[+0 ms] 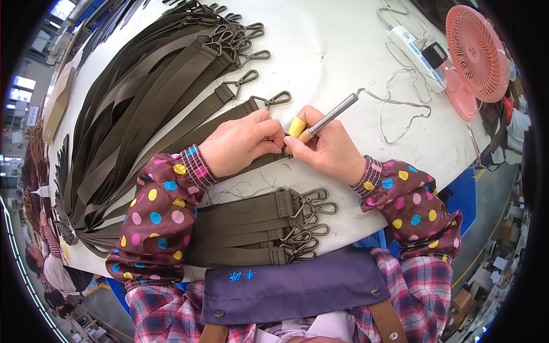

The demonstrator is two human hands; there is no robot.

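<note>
My left hand (pixel 247 140) is closed, its fingertips pinching the end of a dark olive webbing strap (pixel 264 166) that runs back under it. A dark metal fitting (pixel 287 151) shows partly between my two hands. My right hand (pixel 331 150) grips a slim, corded pen-shaped tool (pixel 337 111), its tip hidden at the strap's end. A yellow cover (pixel 297 127) sits on a right finger. Just beyond my left hand lies another strap end with a metal snap hook (pixel 279 98). Nearer to me is a stack of straps (pixel 240 220) with several snap hooks (pixel 311 208).
A big bundle of similar straps (pixel 131 86) spreads over the left of the white table (pixel 326 34). At the far right stand a white power strip (pixel 414 54) with a black adapter (pixel 434 55) and a pink fan (pixel 474 51). The tool's cord (pixel 394 103) loops across the table.
</note>
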